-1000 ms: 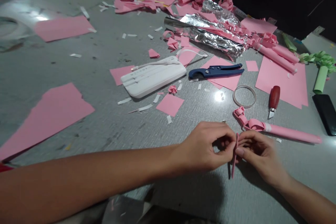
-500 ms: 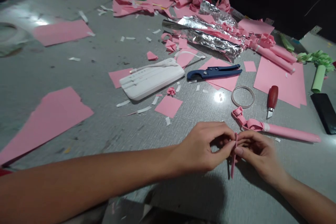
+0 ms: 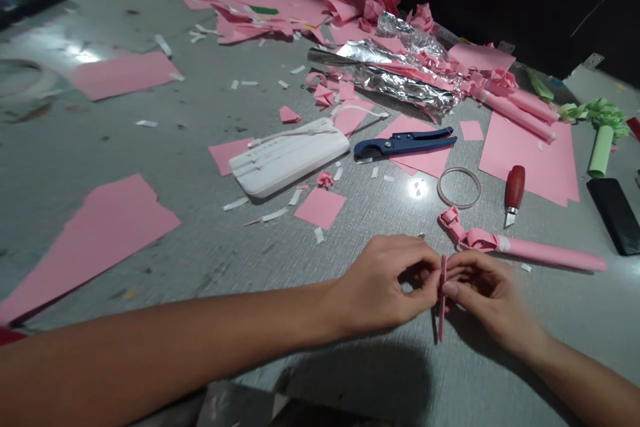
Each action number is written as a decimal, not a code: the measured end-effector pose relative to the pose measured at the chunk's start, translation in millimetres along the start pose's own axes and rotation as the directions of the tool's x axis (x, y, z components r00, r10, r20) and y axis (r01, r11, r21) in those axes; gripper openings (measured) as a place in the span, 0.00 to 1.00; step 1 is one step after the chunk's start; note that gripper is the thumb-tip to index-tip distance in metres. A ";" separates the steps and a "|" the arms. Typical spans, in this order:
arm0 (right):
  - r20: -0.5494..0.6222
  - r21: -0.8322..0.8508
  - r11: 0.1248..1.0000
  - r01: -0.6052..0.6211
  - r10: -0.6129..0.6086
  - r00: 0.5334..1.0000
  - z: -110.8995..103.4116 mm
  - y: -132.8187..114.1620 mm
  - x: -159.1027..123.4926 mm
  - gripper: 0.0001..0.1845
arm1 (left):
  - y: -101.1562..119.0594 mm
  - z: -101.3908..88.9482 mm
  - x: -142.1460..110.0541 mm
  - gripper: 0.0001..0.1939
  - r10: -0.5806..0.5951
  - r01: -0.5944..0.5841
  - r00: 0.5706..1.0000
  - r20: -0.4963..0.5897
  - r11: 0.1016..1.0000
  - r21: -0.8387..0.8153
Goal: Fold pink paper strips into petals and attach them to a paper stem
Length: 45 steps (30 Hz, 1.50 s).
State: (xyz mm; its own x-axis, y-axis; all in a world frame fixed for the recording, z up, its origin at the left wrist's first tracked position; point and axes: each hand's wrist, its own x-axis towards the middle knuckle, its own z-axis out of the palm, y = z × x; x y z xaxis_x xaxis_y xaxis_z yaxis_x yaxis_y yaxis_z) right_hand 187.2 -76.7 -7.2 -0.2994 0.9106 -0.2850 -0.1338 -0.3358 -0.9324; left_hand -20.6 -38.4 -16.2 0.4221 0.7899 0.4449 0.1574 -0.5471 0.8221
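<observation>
A narrow strip of pink paper (image 3: 442,320), seen nearly edge-on, is pinched between both my hands above the grey table (image 3: 240,373). My left hand (image 3: 387,280) grips it from the left with thumb and fingertips together. From the right, the thumb and bent fingers of my right hand (image 3: 493,297) close on the same strip. Just beyond my right hand lies a rolled pink paper stick (image 3: 555,253) with folded loops at its left end. A red-handled craft knife (image 3: 515,190) and a thin ring (image 3: 459,187) lie a little farther off.
A white power bank (image 3: 290,159) with a cable lies left of a blue cutter (image 3: 405,143). Crumpled foil (image 3: 390,77) and pink paper scraps cover the back. At right are a black phone (image 3: 616,213) and a green paper roll (image 3: 601,150). A large pink sheet (image 3: 110,233) lies left.
The view has shifted slightly, so the table items appear a bit lower and some farther left. Both hands keep their pinch on the strip, which now looks more upright.
</observation>
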 end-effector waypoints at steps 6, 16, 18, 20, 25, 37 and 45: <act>-0.002 -0.072 0.997 -0.006 0.006 1.000 -2.7 -0.5 -1.6 0.11 | -1.4 -4.0 2.5 0.06 -0.041 0.041 0.999 0.006 0.999 -0.008; 0.013 0.196 0.980 0.025 -0.028 1.000 -9.9 7.7 0.9 0.13 | -0.8 -13.8 7.9 0.03 -0.169 0.168 0.982 -0.083 0.986 -0.024; -0.010 0.255 0.966 0.036 -0.034 0.999 -10.6 8.4 3.3 0.16 | -4.6 -14.6 6.8 0.06 -0.220 0.219 0.971 -0.094 0.975 -0.023; -0.059 0.288 0.955 0.070 -0.055 0.997 -10.2 8.0 5.3 0.17 | -8.6 -15.3 5.4 0.17 -0.229 0.230 0.973 -0.037 0.973 0.009; -0.101 0.362 0.925 0.118 -0.087 0.991 -8.4 6.0 8.3 0.15 | -7.6 -17.3 5.1 0.19 -0.202 0.201 0.979 0.030 0.979 0.032; -0.243 0.242 0.939 0.246 -0.187 0.952 -12.0 9.3 7.5 0.14 | -3.7 -9.5 3.5 0.06 -0.026 0.013 0.950 0.312 0.999 0.044; -0.140 0.352 0.921 0.166 -0.124 0.982 -12.1 8.6 7.0 0.30 | -2.6 -12.2 5.3 0.08 -0.056 0.060 0.975 0.214 0.998 -0.013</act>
State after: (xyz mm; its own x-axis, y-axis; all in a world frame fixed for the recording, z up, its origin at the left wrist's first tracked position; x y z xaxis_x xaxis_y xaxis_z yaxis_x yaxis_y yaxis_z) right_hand 195.4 -70.3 -19.9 -0.1454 0.9699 -0.1954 -0.5054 -0.2426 -0.8281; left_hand -29.6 -29.5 -11.7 0.5942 0.7413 0.3120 0.1707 -0.4953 0.8518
